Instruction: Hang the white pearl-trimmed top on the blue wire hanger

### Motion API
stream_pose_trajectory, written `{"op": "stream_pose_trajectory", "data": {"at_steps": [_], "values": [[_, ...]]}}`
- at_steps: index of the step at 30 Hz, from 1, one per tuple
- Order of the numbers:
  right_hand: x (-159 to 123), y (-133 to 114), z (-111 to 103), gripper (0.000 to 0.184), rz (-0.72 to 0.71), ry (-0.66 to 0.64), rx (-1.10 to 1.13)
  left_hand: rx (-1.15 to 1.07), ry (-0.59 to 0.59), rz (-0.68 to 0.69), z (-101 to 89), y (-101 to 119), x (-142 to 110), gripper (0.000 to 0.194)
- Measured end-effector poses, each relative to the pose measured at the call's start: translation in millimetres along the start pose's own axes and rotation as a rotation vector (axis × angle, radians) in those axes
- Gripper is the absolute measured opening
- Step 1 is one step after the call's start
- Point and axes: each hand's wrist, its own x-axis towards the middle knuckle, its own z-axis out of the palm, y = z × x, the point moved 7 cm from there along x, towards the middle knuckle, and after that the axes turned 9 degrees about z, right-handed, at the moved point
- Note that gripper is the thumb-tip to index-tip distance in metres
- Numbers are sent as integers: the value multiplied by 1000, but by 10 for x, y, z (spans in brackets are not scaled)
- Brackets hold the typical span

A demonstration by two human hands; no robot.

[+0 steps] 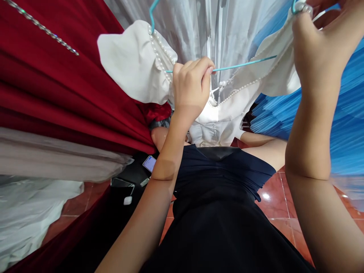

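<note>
A white dress (241, 94) with pearl-trimmed edges hangs from a light-blue wire hanger (246, 65) in front of me. My left hand (192, 87) is closed around the hanger's lower bar, near the middle of the neckline. At upper right, my right hand (322, 45) pinches the pearl-edged shoulder of the dress beside the hanger's end; its fingertips are partly cut off by the frame. The dress's other shoulder, with a loose ruffled sleeve (136, 62), rests over the hanger's left arm. The bodice drops down between my knees.
Red fabric (71, 87) hangs on the left, with blue tulle (347, 121) on the right and sheer white cloth (187, 30) behind. A phone (149, 163) and a white earbud case (127, 200) lie on a black surface. Red tiles (273, 204) cover the floor.
</note>
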Motion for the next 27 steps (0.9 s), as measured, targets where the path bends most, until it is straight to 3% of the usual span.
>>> {"op": "stream_pose_trajectory", "data": {"at_steps": [3, 8, 12, 17, 22, 27], "values": [[-117, -74, -120, 19, -137, 4, 239, 2, -22, -41, 7, -16, -5, 23], [-453, -471, -198, 22, -295, 27, 344, -47, -37, -50, -27, 57, 7, 22], [-712, -670, 190, 19, -296, -313, 249, -33, -12, -44, -52, 86, 3, 23], [-809, -738, 226, 11, -347, -94, 83, -23, -77, -75, -10, 62, 18, 22], [-914, -745, 702, 25, -294, -422, -47, 71, -29, 7, 7, 88, -9, 24], [-1060, -585, 907, 38, -230, -344, -139, 65, 7, 94, 60, 84, -118, 22]]}}
